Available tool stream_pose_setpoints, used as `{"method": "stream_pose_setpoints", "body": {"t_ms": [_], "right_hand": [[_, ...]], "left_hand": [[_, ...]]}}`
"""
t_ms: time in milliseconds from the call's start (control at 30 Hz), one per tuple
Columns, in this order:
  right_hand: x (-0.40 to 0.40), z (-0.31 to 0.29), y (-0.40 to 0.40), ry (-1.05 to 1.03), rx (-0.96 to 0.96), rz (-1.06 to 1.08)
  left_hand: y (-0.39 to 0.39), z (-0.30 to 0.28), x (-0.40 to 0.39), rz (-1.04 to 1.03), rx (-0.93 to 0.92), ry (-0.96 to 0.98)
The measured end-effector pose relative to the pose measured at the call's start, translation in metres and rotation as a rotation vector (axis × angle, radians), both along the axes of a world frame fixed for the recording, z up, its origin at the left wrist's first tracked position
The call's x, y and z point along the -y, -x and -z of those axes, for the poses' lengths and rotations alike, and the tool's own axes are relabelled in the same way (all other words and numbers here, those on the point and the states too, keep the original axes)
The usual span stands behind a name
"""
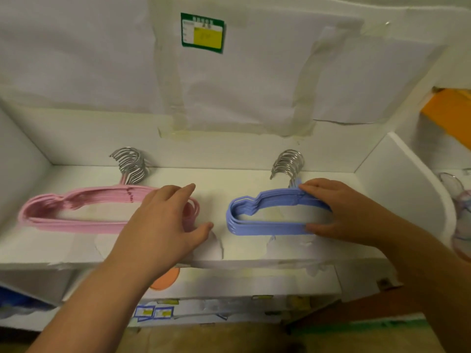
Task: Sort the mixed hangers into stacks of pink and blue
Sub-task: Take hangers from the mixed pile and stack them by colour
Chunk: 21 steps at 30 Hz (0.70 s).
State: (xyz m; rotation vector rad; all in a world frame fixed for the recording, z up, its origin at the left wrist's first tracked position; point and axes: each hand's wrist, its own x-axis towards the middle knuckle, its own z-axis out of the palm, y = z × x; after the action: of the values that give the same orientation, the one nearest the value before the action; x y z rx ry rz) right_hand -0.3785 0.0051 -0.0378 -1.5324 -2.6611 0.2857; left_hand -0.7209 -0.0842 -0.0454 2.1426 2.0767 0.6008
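Two stacks are lying on the white shelf [254,250]: pink hangers [76,212] at centre left, blue hangers [267,215] at centre right, metal hooks pointing toward the back wall. The left hand [163,220] is resting spread-fingered on the pink stack; the right hand [339,212] is gripping the blue stack's end. A green-and-yellow label [202,33] at top centre is illegible.
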Motion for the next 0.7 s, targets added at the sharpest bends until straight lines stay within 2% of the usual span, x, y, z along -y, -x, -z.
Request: {"method": "stream_pose_setpoints", "body": {"t_ms": [133, 367, 500, 700], "right_hand": [[0.013, -0.001, -0.002, -0.029, -0.017, 0.036], [0.062, -0.023, -0.022, -0.095, -0.265, 0.215], [0.093, -0.039, -0.047, -0.162, -0.351, 0.288], [0.167, -0.051, -0.121, -0.207, -0.342, 0.389]], "left_hand": [[-0.002, -0.002, 0.000, 0.046, -0.008, -0.001], [-0.033, -0.022, 0.002, 0.114, -0.008, -0.027], [-0.076, -0.035, 0.011, 0.154, -0.003, -0.026], [-0.171, -0.041, 0.038, 0.260, -0.036, -0.038]]}}
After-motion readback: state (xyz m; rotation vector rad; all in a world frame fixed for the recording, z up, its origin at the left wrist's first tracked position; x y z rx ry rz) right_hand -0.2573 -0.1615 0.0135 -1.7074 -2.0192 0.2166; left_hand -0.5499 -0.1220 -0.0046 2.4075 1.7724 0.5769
